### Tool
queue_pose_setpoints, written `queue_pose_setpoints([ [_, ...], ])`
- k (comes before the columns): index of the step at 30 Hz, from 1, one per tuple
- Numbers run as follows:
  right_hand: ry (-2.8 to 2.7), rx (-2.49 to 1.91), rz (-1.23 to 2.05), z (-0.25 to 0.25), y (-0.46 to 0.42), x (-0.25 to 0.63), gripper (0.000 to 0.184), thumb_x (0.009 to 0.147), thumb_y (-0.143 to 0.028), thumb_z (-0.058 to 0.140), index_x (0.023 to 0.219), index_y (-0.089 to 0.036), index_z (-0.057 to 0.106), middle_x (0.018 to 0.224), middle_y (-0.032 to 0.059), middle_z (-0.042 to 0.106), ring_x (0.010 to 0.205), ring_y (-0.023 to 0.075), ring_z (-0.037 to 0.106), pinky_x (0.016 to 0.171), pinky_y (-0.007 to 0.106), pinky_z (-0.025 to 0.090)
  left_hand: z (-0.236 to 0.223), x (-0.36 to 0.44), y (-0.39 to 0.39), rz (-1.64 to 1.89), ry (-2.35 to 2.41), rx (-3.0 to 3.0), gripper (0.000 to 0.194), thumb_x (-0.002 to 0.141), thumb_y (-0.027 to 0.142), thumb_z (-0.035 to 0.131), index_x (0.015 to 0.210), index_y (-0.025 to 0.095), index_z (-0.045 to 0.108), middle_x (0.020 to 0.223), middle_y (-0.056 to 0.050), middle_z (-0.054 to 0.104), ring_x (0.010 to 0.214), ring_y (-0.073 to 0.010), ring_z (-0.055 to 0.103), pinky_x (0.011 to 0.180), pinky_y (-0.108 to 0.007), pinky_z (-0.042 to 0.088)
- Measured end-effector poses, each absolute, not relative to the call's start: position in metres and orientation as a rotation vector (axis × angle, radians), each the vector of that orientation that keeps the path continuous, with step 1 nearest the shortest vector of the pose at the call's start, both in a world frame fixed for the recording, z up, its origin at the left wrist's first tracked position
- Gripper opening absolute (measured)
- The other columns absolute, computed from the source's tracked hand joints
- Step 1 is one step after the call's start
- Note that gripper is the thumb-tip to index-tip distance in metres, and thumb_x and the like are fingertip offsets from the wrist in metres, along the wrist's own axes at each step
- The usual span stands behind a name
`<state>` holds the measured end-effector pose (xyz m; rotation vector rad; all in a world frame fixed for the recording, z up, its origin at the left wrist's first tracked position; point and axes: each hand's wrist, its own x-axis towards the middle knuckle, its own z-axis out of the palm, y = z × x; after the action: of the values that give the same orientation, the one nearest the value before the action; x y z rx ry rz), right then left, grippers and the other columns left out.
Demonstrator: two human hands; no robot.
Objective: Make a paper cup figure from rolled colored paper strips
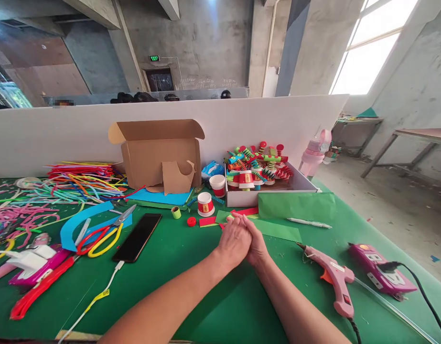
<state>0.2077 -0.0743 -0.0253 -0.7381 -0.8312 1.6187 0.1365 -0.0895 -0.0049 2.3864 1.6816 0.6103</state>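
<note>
My left hand (234, 242) and my right hand (256, 242) are clasped together above the middle of the green table, fingers folded against each other. No object shows in either one; their palms are hidden. Just past the fingertips lie red paper strips (247, 211) and a green paper strip (277, 229). Beyond them, to the left, stands a red and white paper cup (205, 205), upside down. Close to that cup are a red round piece (191, 221) and a small green paper roll (176, 212).
A box of finished paper-cup figures (274, 197) stands behind, beside a cardboard box (145, 162). Scissors (107, 234), a phone (137, 237) and pipe cleaners (80, 184) lie left. On the right are a pink glue gun (331, 274), a power strip (381, 270) and a pen (309, 223).
</note>
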Motion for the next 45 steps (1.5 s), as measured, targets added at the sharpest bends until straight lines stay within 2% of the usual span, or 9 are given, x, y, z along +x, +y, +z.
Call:
queue_pose_setpoints([
  [3, -0.938, -0.863, 1.403, -0.026, -0.069, 0.209, 0.042, 0.070, -0.059, 0.070, 0.088, -0.021, 0.067, 0.084, 0.0051, 0.072, 0.080, 0.0215, 0.067, 0.074, 0.033, 0.053, 0.009, 0.107, -0.091, 0.453, 1.420, 2.544, 0.012, 0.081, 0.015, 0.055, 0.086, 0.019, 0.066, 0.087, -0.008, 0.070, 0.088, -0.0242, 0.065, 0.084, -0.035, 0.048],
  [8, -1.290, -1.077, 1.083, -0.037, -0.071, 0.204, 0.049, 0.081, -0.065, 0.055, 0.058, -0.022, 0.054, 0.051, -0.0015, 0.054, 0.049, 0.0131, 0.049, 0.053, 0.026, 0.041, 0.011, 0.050, -0.073, 0.627, 1.986, 2.381, 0.029, 0.096, 0.022, 0.036, 0.080, 0.020, 0.060, 0.079, -0.006, 0.066, 0.076, -0.0199, 0.063, 0.066, -0.029, 0.044],
  [12, -1.765, -0.939, 1.185, -0.039, -0.087, 0.195, 0.056, 0.090, -0.062, 0.045, 0.052, -0.021, 0.050, 0.045, -0.0029, 0.047, 0.044, 0.0106, 0.042, 0.049, 0.024, 0.034, -0.019, 0.032, -0.060, 0.695, 1.976, 2.434, 0.033, 0.097, 0.020, 0.032, 0.086, 0.019, 0.064, 0.087, -0.009, 0.069, 0.086, -0.0208, 0.064, 0.078, -0.031, 0.049],
  [18, -1.914, -0.803, 1.224, -0.039, -0.091, 0.196, 0.049, 0.090, -0.055, 0.049, 0.057, -0.019, 0.050, 0.050, -0.0041, 0.046, 0.048, 0.0088, 0.036, 0.049, 0.022, 0.030, -0.056, 0.044, -0.049, 0.528, 1.596, 2.650, 0.045, 0.089, 0.016, 0.042, 0.132, 0.020, 0.053, 0.141, -0.010, 0.056, 0.132, -0.0240, 0.049, 0.109, -0.043, 0.041],
  [23, -1.946, -0.811, 1.191, -0.040, -0.090, 0.198, 0.037, 0.089, -0.041, 0.054, 0.060, -0.018, 0.050, 0.054, -0.0048, 0.045, 0.052, 0.0084, 0.035, 0.052, 0.022, 0.030, -0.057, 0.043, -0.049, 0.405, 1.612, 2.627, 0.048, 0.090, 0.024, 0.047, 0.138, 0.018, 0.049, 0.127, -0.011, 0.066, 0.120, -0.0262, 0.058, 0.103, -0.046, 0.044],
  [31, -1.981, -0.815, 1.141, -0.036, -0.092, 0.197, 0.035, 0.088, -0.035, 0.054, 0.058, -0.019, 0.045, 0.053, -0.0064, 0.037, 0.053, 0.0086, 0.030, 0.054, 0.023, 0.027, -0.048, 0.047, -0.050, 0.406, 1.711, 2.625, 0.043, 0.093, 0.031, 0.050, 0.134, 0.019, 0.055, 0.114, -0.010, 0.071, 0.111, -0.0268, 0.061, 0.097, -0.042, 0.045],
  [35, -1.971, -0.836, 1.172, -0.039, -0.091, 0.197, 0.035, 0.088, -0.037, 0.053, 0.059, -0.019, 0.046, 0.053, -0.0064, 0.037, 0.054, 0.0087, 0.029, 0.053, 0.023, 0.025, -0.048, 0.056, -0.048, 0.384, 1.796, 2.589, 0.040, 0.092, 0.022, 0.050, 0.131, 0.021, 0.058, 0.110, -0.009, 0.072, 0.105, -0.0260, 0.062, 0.090, -0.039, 0.046],
  [40, -1.967, -0.844, 1.136, -0.039, -0.091, 0.197, 0.038, 0.088, -0.039, 0.051, 0.056, -0.019, 0.041, 0.051, -0.0064, 0.034, 0.052, 0.0084, 0.027, 0.051, 0.024, 0.023, -0.045, 0.059, -0.048, 0.556, 1.816, 2.504, 0.027, 0.088, 0.014, 0.051, 0.101, 0.022, 0.073, 0.097, -0.008, 0.074, 0.094, -0.0250, 0.064, 0.086, -0.038, 0.047],
  [45, -1.739, -0.936, 0.999, -0.038, -0.084, 0.198, 0.033, 0.088, -0.040, 0.051, 0.061, -0.020, 0.047, 0.055, -0.0053, 0.039, 0.053, 0.0093, 0.033, 0.052, 0.024, 0.027, -0.040, 0.052, -0.050, 1.051, 1.757, 2.036, 0.018, 0.083, 0.021, 0.054, 0.082, 0.019, 0.072, 0.084, -0.007, 0.075, 0.081, -0.0229, 0.067, 0.078, -0.035, 0.051],
])
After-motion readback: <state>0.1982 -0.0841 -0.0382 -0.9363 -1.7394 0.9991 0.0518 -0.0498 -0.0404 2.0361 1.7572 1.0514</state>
